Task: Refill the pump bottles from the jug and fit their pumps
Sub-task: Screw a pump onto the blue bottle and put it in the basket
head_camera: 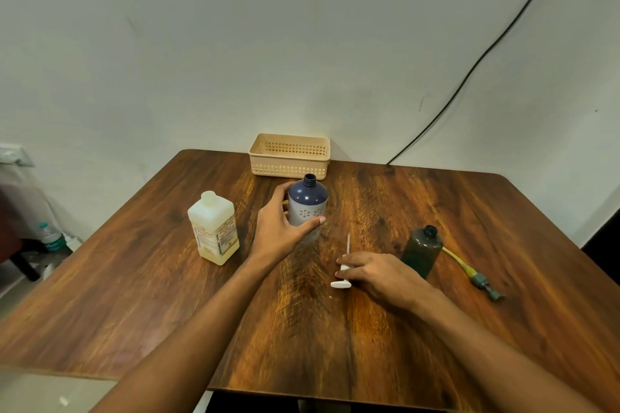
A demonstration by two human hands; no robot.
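A blue and white pump bottle [308, 203] stands upright in the middle of the wooden table [134, 295], its neck uncapped. My left hand [280, 230] is wrapped around its lower body. A white pump [344, 270] lies flat on the table, and my right hand [379, 273] rests on it with fingers closed over its collar. A dark grey bottle [422, 250] stands uncapped just right of that hand. The pale square jug [214, 228] stands capless at the left. A grey pump with a yellow tube [473, 273] lies at the right.
A beige slotted basket [290, 156] sits at the table's far edge against the wall. A black cable [469, 70] runs down the wall to the table's back right. A water bottle [52, 238] stands on the floor at the left.
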